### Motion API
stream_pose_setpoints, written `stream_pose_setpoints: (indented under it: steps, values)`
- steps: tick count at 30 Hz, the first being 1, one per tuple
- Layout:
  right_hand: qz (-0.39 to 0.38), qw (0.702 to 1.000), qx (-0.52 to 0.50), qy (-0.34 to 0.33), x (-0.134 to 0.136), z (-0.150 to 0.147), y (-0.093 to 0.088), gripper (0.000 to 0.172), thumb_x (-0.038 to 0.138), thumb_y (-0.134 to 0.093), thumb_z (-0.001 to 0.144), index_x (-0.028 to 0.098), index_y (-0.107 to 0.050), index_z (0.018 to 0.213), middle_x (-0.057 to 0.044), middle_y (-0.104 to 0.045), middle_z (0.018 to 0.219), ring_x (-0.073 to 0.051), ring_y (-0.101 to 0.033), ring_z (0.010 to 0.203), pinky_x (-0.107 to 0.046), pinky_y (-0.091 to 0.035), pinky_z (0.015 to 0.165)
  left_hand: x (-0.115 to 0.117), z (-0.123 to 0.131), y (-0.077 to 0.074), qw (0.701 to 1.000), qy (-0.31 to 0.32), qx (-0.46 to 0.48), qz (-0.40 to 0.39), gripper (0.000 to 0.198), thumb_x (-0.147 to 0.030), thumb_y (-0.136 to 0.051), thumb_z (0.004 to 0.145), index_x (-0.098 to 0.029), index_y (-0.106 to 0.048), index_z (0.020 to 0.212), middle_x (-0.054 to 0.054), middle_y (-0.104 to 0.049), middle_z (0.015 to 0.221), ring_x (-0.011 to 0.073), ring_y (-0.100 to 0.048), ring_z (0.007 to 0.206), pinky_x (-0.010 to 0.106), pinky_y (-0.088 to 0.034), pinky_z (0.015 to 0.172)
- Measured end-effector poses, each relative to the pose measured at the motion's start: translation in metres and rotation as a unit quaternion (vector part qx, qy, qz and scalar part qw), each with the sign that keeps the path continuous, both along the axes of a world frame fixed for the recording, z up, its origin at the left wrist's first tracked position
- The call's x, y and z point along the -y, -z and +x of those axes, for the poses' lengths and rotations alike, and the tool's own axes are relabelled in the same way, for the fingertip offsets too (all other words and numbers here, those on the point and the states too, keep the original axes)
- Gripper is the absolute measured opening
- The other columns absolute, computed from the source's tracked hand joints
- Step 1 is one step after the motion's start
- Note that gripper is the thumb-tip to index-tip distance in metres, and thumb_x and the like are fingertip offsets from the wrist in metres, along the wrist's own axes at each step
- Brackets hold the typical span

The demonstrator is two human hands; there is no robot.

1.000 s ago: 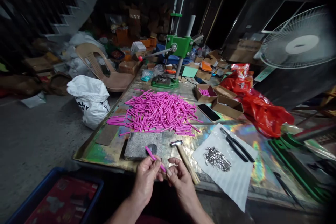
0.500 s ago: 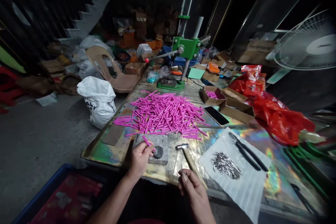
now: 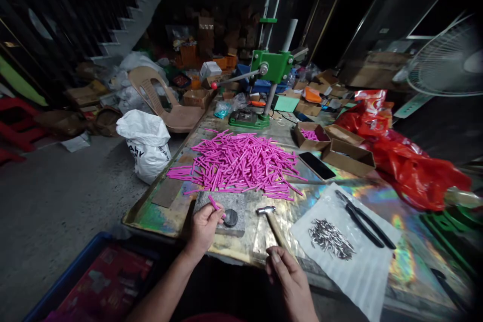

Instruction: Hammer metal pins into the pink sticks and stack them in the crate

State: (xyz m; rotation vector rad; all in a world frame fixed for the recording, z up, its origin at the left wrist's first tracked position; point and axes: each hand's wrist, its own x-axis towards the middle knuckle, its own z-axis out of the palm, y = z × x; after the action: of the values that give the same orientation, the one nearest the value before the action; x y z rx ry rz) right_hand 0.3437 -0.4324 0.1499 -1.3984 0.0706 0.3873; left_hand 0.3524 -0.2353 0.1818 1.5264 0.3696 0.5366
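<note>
My left hand pinches a pink stick and holds it on a grey stone block, beside a dark round disc on that block. My right hand is at the near table edge, its fingers curled around the wooden handle of a small hammer whose metal head lies to the right of the block. Behind the block a big heap of pink sticks covers the table middle. A pile of small metal pins lies on a white sheet to the right.
Black pliers rest on the white sheet. A phone, open cardboard boxes and red plastic bags are at the right. A green hand press stands at the back. A blue crate and white sack are on the floor.
My hands have parted: the left carried the pink stick forward onto the stone block, and the right moved to the hammer handle at the table edge.
</note>
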Motion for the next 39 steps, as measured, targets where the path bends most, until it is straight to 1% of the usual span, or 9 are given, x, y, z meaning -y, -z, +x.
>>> stream_pose_setpoints:
  steps: [7,10,15,19,23,26,29,34,39]
  values:
    - [-0.045,0.998,0.035,0.001,0.013,0.006,-0.003,0.031,0.048,-0.054,0.071,0.018,-0.054,0.075,0.003,-0.047,0.054,-0.011,-0.040,0.048,-0.022,-0.033,0.046,-0.001,-0.002,0.003,0.995,0.017,-0.017,0.093,0.009,-0.022,-0.053,0.068,-0.018,-0.060,0.064,-0.002,-0.058,0.054,0.0116,-0.053,0.048,0.021,-0.044,0.049]
    - [-0.177,0.979,0.106,0.011,0.026,0.019,-0.004,0.029,0.048,-0.050,0.073,0.020,-0.053,0.070,0.003,-0.046,0.052,-0.013,-0.043,0.048,-0.024,-0.035,0.048,-0.004,-0.003,-0.003,0.977,0.059,-0.012,0.203,0.012,-0.020,-0.049,0.072,-0.018,-0.060,0.066,-0.001,-0.058,0.058,0.0121,-0.055,0.052,0.021,-0.043,0.053]
    - [-0.467,0.847,0.254,-0.010,0.042,0.042,0.013,0.024,0.041,-0.042,0.076,0.021,-0.055,0.080,-0.005,-0.059,0.071,-0.022,-0.056,0.064,-0.030,-0.040,0.058,-0.008,-0.002,-0.013,0.926,0.134,0.003,0.354,0.018,-0.015,-0.044,0.077,-0.018,-0.058,0.067,0.001,-0.057,0.062,0.0136,-0.055,0.061,0.022,-0.041,0.058]
    - [-0.565,0.770,0.278,-0.102,0.042,0.049,0.026,0.019,0.031,-0.044,0.076,0.019,-0.054,0.085,-0.008,-0.060,0.071,-0.022,-0.058,0.063,-0.029,-0.039,0.055,-0.007,0.001,-0.010,0.894,0.150,0.004,0.423,0.021,-0.013,-0.040,0.079,-0.017,-0.055,0.064,0.002,-0.056,0.062,0.0141,-0.054,0.062,0.023,-0.041,0.058]
    - [-0.517,0.824,0.203,-0.116,0.037,0.055,0.016,0.010,0.023,-0.047,0.069,0.019,-0.054,0.076,-0.003,-0.058,0.061,-0.020,-0.056,0.057,-0.028,-0.036,0.053,-0.006,0.001,-0.008,0.882,0.138,0.003,0.452,0.023,-0.012,-0.039,0.079,-0.018,-0.054,0.062,0.001,-0.053,0.059,0.0137,-0.053,0.060,0.023,-0.040,0.055]
    - [-0.348,0.922,0.095,-0.137,0.033,0.057,-0.008,0.006,0.025,-0.049,0.068,0.020,-0.049,0.065,0.002,-0.052,0.053,-0.015,-0.050,0.049,-0.024,-0.035,0.047,-0.006,0.001,-0.011,0.884,0.136,0.003,0.447,0.023,-0.012,-0.039,0.079,-0.017,-0.054,0.062,0.002,-0.054,0.060,0.0139,-0.053,0.060,0.023,-0.040,0.055]
    - [-0.181,0.973,0.042,-0.134,0.028,0.052,-0.036,0.016,0.035,-0.052,0.069,0.021,-0.045,0.067,0.006,-0.047,0.049,-0.008,-0.040,0.037,-0.020,-0.028,0.036,-0.005,0.001,-0.012,0.889,0.138,0.002,0.437,0.024,-0.012,-0.038,0.078,-0.018,-0.055,0.062,0.002,-0.054,0.059,0.0136,-0.052,0.059,0.023,-0.040,0.055]
    - [-0.133,0.973,0.152,-0.115,0.019,0.041,-0.071,0.030,0.040,-0.060,0.067,0.021,-0.056,0.089,0.001,-0.060,0.063,-0.012,-0.053,0.046,-0.020,-0.040,0.038,-0.004,0.000,-0.011,0.909,0.132,0.028,0.395,0.023,-0.010,-0.041,0.076,-0.019,-0.055,0.059,0.001,-0.053,0.057,0.0134,-0.050,0.057,0.023,-0.038,0.054]
    - [-0.242,0.891,0.349,-0.162,0.015,0.043,-0.101,0.041,0.029,-0.059,0.070,0.024,-0.057,0.111,-0.006,-0.065,0.099,-0.024,-0.059,0.093,-0.030,-0.048,0.075,-0.003,0.000,-0.010,0.924,0.117,0.074,0.358,0.022,-0.009,-0.045,0.074,-0.019,-0.057,0.058,0.000,-0.052,0.052,0.0138,-0.050,0.053,0.023,-0.036,0.051]
